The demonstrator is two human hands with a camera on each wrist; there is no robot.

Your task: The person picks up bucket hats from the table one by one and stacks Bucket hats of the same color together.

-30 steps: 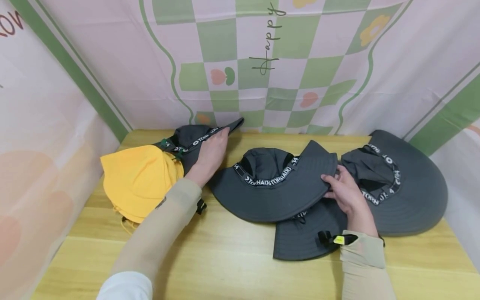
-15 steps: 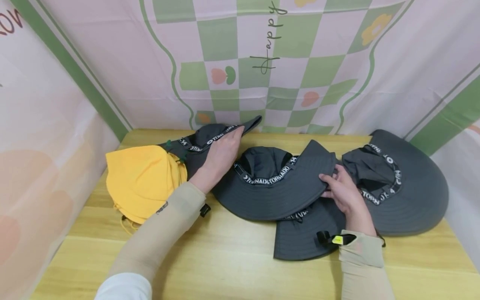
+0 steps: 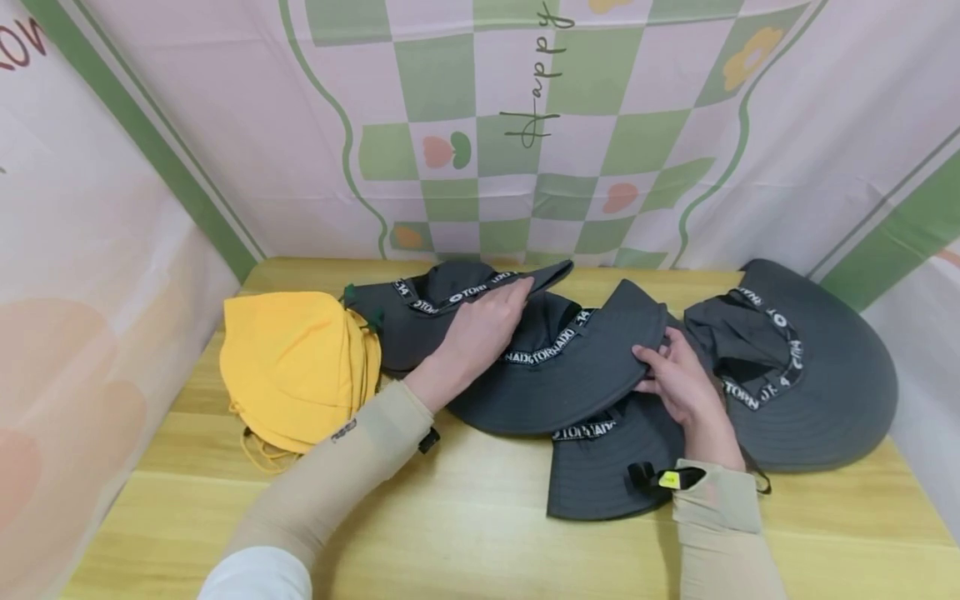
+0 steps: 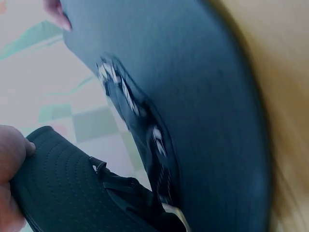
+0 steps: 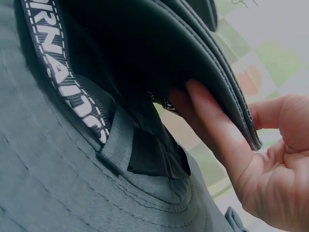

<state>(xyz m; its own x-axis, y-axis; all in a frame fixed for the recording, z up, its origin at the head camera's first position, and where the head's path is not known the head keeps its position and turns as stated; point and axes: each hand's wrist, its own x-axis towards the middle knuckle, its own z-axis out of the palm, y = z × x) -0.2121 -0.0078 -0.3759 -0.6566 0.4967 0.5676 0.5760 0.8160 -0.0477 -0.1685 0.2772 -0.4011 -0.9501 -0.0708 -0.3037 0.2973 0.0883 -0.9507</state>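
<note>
My left hand (image 3: 480, 333) pinches the brim of a dark grey sun hat (image 3: 408, 333), tilted above the table's left middle. In the left wrist view, this hat's stitched brim (image 4: 63, 179) lies between thumb and fingers. My right hand (image 3: 686, 387) pinches the right brim edge of the middle dark grey sun hat (image 3: 547, 400), whose inside faces up with its lettered band. Fingers (image 5: 217, 125) reach under layered brims in the right wrist view, thumb on the other side. The left hat partly covers the middle hat's crown. Another dark grey hat (image 3: 600, 483) lies partly beneath the middle one.
A yellow hat (image 3: 292, 358), seemingly stacked with others, lies at the left with its cord hanging out. At the right lies a large dark grey hat (image 3: 840, 392), inside up. Printed cloth (image 3: 502, 192) stands behind the wooden table (image 3: 450, 533).
My left hand has carried its dark hat rightward, out from beside the yellow hat and partly over the middle hat. My right hand keeps its hold, shifting slightly left.
</note>
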